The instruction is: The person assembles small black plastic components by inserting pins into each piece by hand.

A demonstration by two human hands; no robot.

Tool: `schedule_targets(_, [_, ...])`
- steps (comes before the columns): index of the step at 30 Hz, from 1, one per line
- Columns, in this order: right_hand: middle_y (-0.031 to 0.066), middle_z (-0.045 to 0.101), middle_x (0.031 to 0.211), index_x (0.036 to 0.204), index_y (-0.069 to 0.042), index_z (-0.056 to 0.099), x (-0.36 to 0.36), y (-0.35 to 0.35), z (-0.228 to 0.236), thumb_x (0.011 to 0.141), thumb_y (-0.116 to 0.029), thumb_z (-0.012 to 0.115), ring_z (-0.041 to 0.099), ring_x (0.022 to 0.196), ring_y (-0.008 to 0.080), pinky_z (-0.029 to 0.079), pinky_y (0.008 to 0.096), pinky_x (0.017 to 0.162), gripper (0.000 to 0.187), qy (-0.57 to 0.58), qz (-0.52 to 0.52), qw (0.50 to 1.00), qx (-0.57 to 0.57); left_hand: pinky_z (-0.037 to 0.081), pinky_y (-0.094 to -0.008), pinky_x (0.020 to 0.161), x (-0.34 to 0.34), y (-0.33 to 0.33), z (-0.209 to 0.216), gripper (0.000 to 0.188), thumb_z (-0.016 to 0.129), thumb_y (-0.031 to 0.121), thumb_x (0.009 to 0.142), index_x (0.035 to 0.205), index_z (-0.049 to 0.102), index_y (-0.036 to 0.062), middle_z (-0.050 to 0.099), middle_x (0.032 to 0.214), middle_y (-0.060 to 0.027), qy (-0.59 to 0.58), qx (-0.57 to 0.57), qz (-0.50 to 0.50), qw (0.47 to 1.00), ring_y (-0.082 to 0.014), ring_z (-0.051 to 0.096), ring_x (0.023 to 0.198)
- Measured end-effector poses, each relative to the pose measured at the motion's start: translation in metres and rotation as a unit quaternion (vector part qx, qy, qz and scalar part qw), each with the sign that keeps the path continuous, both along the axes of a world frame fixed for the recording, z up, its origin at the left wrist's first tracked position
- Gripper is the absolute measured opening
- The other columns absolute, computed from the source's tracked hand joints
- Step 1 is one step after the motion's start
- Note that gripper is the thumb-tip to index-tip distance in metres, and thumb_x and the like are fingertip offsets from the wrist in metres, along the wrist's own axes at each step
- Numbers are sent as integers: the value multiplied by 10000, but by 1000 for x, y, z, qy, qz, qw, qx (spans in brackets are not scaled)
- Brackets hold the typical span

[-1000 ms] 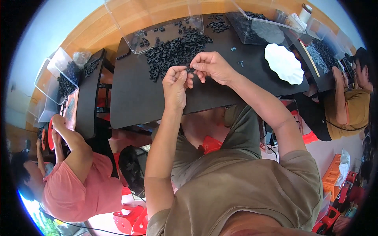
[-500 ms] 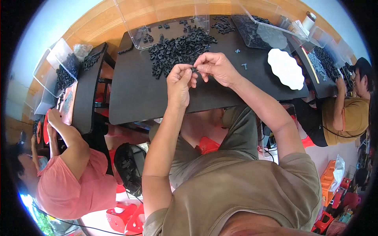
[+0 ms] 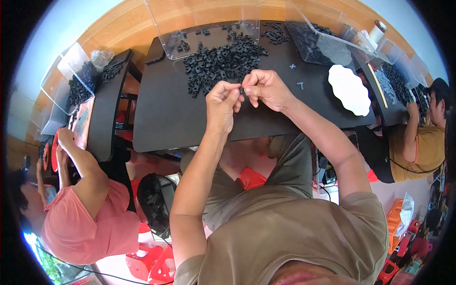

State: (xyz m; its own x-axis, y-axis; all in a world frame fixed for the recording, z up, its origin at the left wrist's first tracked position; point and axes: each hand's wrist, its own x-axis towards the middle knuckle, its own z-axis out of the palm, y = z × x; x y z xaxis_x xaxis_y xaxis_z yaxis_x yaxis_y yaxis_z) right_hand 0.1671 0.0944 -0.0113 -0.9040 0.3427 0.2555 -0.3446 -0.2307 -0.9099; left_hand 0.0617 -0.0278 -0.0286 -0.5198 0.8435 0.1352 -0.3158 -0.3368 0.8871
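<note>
From the head view, the left hand [image 3: 222, 105] and right hand [image 3: 266, 89] meet above the black tabletop [image 3: 161, 114], each grip pinched on a small black part [image 3: 242, 90], probably two pieces. The pile of parts [image 3: 221, 61] lies at twelve o'clock. Steady fingertip alignment matters most.

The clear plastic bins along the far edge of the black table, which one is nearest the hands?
The clear bin just beyond the black parts pile, left of the other.
</note>
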Motion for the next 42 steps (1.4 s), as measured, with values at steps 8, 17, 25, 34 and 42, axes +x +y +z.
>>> schedule_targets(8, [84, 577, 770, 728, -15, 539, 1, -7, -3, 797, -23, 610, 523, 519, 94, 438, 211, 421, 99, -27, -62, 986, 151, 372, -184, 460, 6, 0, 1, 36, 561, 20, 828, 824, 571, 54, 560, 672, -28, 45, -33, 36, 998, -70, 484, 543])
schedule_targets(17, [36, 546, 681, 811, -26, 546, 3, 0, 0, 818, -54, 596, 519, 535, 89, 425, 198, 431, 58, -98, -65, 992, 50, 403, -194, 453, 8, 5, 2, 40, 530, 9, 837, 876, 536, 17, 563, 679, -42, 38, -19, 31, 999, -69, 499, 539])
schedule_targets(25, [39, 567, 703, 839, -8, 556, 12, -2, 19, 806, -40, 607, 528, 556, 78, 450, 214, 470, 68, -94, -154, 961, 211, 429, -208, 505, 6, -1, 7, 168, 497, 33, 857, 1021, 503, 0, 577, 745, -82, 71, -82, 41, 993, -100, 507, 580])
schedule_targets(34, [21, 594, 721, 888, -37, 592, 110, 98, 104, 806, -36, 604, 549, 601, 55, 455, 205, 501, 83, -26, -514, 730, 450, 382, -186, 443, 11, 4, 9, 89, 501, 5, 845, 932, 520, 1, 576, 702, -61, 56, -61, 35, 996, -66, 475, 526])
schedule_targets(42, [115, 593, 789, 866, -62, 586, 106, 137, 116, 760, -98, 586, 597, 726, 310, 488, 384, 661, 112, -49, -595, 340, 726, 380, -189, 469, 9, 5, 7, 64, 499, 25, 869, 919, 532, 4, 578, 713, -60, 57, -62, 36, 996, -69, 478, 538])
